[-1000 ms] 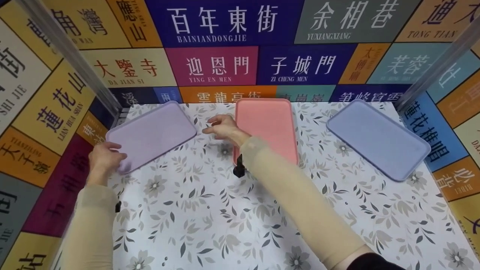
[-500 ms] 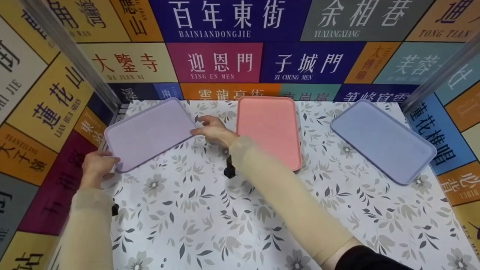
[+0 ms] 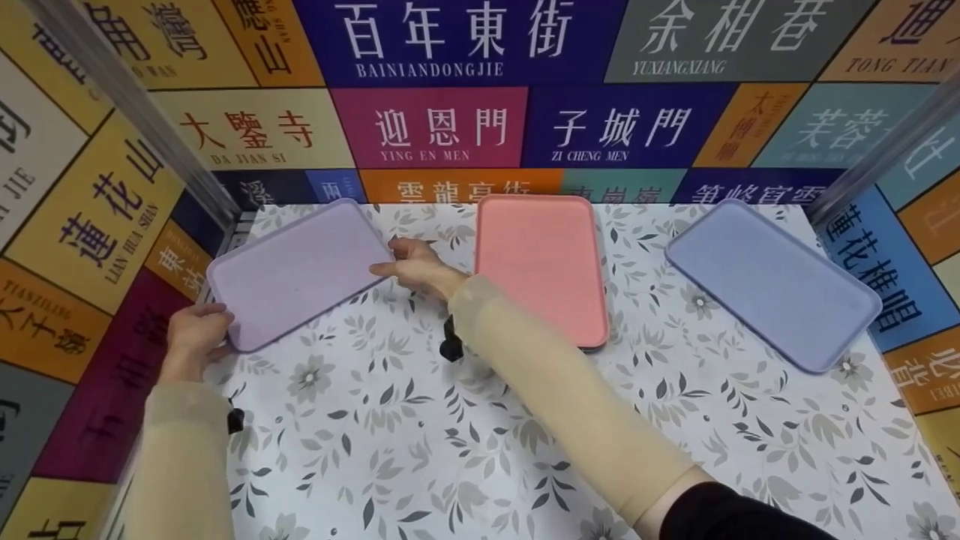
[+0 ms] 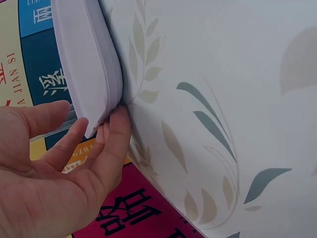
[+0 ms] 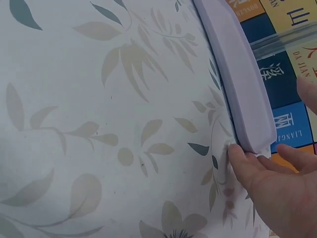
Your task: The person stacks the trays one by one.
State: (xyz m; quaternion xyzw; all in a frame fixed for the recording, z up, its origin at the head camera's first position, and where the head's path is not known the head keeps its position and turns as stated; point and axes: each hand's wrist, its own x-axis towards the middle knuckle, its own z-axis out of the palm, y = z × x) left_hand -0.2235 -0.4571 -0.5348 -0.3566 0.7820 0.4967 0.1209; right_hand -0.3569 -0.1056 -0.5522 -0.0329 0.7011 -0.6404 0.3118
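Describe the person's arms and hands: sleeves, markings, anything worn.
The left hand and right hand are bare. Plain beige sleeves cover both forearms, with a small black piece jutting out near each wrist. Black cloth shows higher on the right arm. I see no cables.

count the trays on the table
3: the lilac tray at the left, between the left hand and right hand; the pink tray in the middle; the blue tray at the right. Any stacked underneath would be hidden.
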